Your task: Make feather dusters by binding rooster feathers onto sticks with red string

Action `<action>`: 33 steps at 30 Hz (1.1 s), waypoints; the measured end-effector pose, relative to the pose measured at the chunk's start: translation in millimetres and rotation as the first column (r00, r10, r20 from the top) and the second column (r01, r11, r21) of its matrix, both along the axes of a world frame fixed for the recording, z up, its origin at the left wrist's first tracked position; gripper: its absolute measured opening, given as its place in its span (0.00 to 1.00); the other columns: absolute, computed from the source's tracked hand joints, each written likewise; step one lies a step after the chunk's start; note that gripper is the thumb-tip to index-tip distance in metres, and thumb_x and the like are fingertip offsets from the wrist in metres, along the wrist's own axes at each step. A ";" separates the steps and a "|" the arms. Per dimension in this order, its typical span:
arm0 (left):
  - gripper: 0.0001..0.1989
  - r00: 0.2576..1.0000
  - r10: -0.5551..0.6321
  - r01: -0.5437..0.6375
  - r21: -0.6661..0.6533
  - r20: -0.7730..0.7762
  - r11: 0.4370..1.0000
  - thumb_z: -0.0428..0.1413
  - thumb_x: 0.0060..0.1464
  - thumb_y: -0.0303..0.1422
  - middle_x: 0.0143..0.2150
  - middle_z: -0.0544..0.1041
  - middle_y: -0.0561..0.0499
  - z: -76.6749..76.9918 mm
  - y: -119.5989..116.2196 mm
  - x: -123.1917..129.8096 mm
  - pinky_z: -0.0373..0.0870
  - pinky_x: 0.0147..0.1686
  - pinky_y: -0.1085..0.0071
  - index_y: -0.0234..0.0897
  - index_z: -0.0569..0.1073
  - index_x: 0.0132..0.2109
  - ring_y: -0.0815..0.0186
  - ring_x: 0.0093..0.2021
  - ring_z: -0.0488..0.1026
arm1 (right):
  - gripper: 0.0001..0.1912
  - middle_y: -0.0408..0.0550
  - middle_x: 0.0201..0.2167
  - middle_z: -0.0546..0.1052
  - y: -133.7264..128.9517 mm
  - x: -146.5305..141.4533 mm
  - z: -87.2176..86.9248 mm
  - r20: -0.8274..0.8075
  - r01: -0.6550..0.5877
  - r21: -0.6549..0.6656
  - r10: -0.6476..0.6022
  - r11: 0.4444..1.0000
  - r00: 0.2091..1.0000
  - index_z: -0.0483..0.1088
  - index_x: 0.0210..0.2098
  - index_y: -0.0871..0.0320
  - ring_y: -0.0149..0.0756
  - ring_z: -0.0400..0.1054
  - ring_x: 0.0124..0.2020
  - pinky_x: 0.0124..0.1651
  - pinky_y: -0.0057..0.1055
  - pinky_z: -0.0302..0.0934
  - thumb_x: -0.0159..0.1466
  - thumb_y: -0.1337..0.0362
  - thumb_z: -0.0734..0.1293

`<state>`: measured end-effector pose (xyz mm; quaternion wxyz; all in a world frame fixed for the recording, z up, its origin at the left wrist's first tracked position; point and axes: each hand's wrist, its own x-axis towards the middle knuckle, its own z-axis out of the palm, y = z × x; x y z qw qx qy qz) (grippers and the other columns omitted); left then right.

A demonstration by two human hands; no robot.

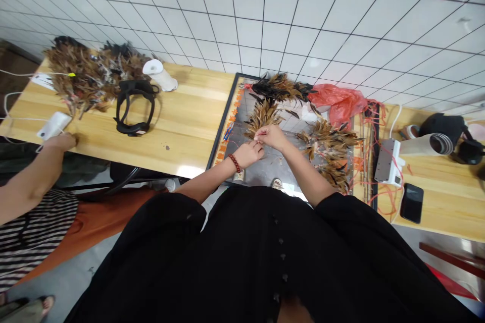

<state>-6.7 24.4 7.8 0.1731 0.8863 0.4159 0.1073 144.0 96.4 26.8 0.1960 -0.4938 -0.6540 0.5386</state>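
Over the glass panel [265, 174] my two hands meet, fingertips nearly touching. My left hand [248, 154], with a beaded bracelet [234, 162] at the wrist, has its fingers bent and pressed together. My right hand [272, 137] pinches beside it. Whatever is between the fingers is too small to make out. Just behind them lies a bunch of brown feathers [264, 115]. Further back is a darker feather bunch [282, 88]. More feathers [329, 139] lie to the right of my right hand. A blue tool [228, 131] rests at the panel's left side.
A red plastic bag [337, 101], red strings, a power strip [388, 161] and a phone [411, 203] are on the right. Leftward are a black headset strap [135, 110], a white roll [161, 75], a feather pile [87, 73] and another person's hand [60, 142] at a white device [55, 125].
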 end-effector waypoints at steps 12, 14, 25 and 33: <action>0.13 0.379 0.917 -0.314 -0.916 0.122 0.251 0.59 0.46 0.20 0.24 0.72 0.56 -26.6 -14.1 19.5 0.71 0.32 0.68 0.38 0.63 0.34 0.69 0.23 0.70 | 0.03 0.42 0.24 0.77 -82.7 26.1 -58.5 0.071 0.233 -0.011 -0.232 0.972 0.970 0.75 0.27 0.56 0.33 0.70 0.28 0.38 0.29 0.63 0.55 0.66 0.68; 0.15 0.271 0.960 -0.184 -0.975 0.067 0.120 0.60 0.44 0.19 0.23 0.72 0.57 -26.0 -13.5 23.4 0.71 0.29 0.69 0.37 0.63 0.34 0.70 0.20 0.69 | 0.03 0.41 0.23 0.77 -86.1 26.1 -58.1 0.103 0.224 -0.020 -0.221 0.974 0.970 0.75 0.26 0.55 0.33 0.70 0.27 0.37 0.29 0.62 0.55 0.66 0.68; 0.17 -0.042 0.998 -0.022 -0.998 0.054 0.053 0.64 0.38 0.16 0.24 0.75 0.55 -21.9 -16.6 37.9 0.69 0.28 0.74 0.34 0.68 0.33 0.72 0.22 0.72 | 0.06 0.45 0.25 0.79 -88.7 28.6 -53.1 0.023 0.320 -0.048 -0.320 0.946 0.947 0.76 0.26 0.55 0.35 0.72 0.28 0.38 0.32 0.66 0.56 0.62 0.67; 0.17 -0.149 0.988 0.141 -0.990 -0.042 -0.021 0.64 0.41 0.18 0.25 0.76 0.53 -25.7 -18.3 41.7 0.70 0.31 0.73 0.35 0.67 0.36 0.72 0.24 0.73 | 0.21 0.43 0.23 0.76 -90.4 30.7 -68.6 -0.203 0.372 -0.434 -0.491 0.821 0.847 0.71 0.28 0.58 0.30 0.70 0.25 0.34 0.30 0.68 0.48 0.46 0.72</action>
